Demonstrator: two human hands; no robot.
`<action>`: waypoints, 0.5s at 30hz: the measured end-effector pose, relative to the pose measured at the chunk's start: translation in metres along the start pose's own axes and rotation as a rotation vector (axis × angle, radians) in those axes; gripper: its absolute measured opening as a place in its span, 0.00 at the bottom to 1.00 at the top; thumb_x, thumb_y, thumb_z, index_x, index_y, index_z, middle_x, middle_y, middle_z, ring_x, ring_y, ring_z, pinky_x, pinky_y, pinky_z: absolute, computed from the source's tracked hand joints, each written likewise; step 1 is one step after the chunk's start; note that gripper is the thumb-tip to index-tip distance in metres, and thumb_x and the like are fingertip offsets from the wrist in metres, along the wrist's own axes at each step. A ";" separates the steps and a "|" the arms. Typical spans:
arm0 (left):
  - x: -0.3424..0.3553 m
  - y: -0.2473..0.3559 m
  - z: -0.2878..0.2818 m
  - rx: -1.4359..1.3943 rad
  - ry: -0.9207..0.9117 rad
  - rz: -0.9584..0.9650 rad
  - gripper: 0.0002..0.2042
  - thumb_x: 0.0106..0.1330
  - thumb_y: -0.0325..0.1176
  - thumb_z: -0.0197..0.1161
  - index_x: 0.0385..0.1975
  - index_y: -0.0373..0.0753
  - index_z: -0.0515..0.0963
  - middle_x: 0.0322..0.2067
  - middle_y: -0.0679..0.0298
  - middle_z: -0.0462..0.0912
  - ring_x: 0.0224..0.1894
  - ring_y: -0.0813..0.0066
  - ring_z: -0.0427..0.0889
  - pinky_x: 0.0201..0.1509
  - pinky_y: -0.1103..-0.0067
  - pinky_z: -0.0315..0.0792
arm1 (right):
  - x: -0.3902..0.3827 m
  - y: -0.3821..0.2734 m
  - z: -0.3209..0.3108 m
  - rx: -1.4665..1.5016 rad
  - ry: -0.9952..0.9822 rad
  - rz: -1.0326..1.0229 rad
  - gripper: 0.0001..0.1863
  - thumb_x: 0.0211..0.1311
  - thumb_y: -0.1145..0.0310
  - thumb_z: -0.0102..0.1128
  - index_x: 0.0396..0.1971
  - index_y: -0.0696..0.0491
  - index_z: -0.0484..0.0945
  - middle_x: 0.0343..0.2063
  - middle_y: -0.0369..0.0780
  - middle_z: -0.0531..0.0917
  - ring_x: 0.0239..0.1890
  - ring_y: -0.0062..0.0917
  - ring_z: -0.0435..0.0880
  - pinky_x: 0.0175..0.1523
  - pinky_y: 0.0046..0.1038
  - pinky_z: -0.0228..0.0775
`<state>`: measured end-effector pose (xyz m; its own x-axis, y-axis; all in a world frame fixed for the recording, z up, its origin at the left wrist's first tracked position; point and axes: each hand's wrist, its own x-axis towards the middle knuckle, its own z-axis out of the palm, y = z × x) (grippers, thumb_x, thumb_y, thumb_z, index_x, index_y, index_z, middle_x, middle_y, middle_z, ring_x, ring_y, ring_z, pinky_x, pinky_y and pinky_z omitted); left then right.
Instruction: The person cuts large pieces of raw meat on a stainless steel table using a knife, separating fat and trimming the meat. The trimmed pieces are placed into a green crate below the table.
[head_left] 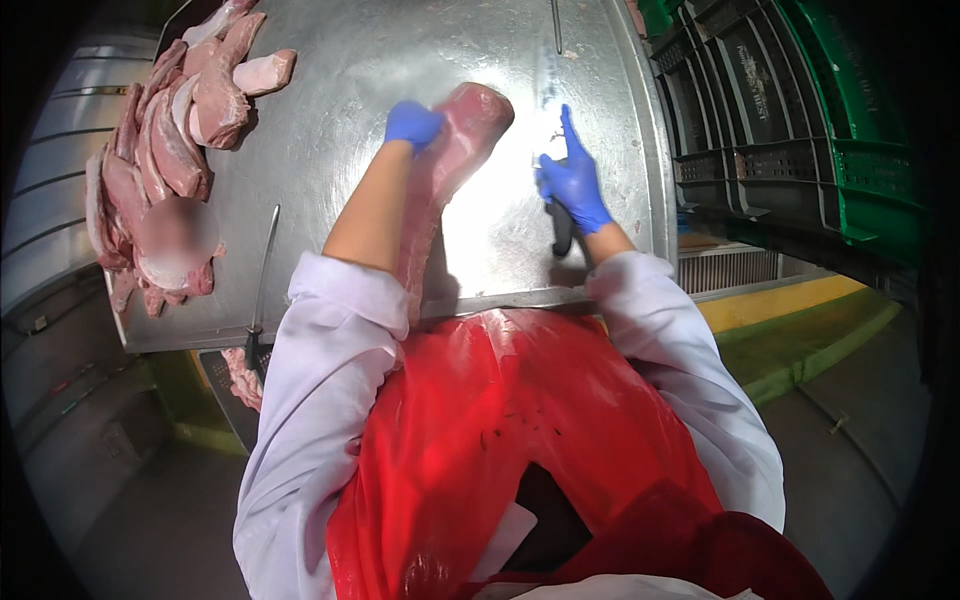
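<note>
A long strip of raw pink meat (462, 130) lies on the metal table, stretching from the middle toward my red apron. My left hand (412, 124), in a blue glove, is closed at its left edge near the thick far end. To the right, apart from the meat, my blue-gloved right hand (574, 185) grips a knife by its black handle (562, 230). The index finger points forward along the knife, and the blade is almost lost in the glare of the tabletop.
Many raw meat pieces (165, 150) are heaped on the table's (330, 60) left side. A thin metal tool with a black handle (254, 340) lies at the near left edge. Another thin rod (557, 25) lies far off. Black and green crates (760, 120) stand along the right.
</note>
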<state>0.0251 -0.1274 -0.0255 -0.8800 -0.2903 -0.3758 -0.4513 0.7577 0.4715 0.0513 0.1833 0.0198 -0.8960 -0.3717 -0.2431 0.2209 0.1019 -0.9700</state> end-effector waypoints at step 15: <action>-0.014 0.016 -0.014 -0.451 -0.040 0.025 0.10 0.60 0.31 0.62 0.21 0.30 0.80 0.22 0.56 0.83 0.24 0.71 0.82 0.30 0.74 0.75 | 0.034 -0.012 0.100 -0.371 -0.334 0.026 0.44 0.62 0.72 0.51 0.75 0.57 0.39 0.26 0.53 0.84 0.25 0.38 0.86 0.34 0.33 0.80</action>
<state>0.0276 -0.1193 -0.0012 -0.8891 -0.2459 -0.3860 -0.4570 0.4312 0.7779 0.0572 0.0769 0.0228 -0.7062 -0.6336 -0.3160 0.0355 0.4140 -0.9096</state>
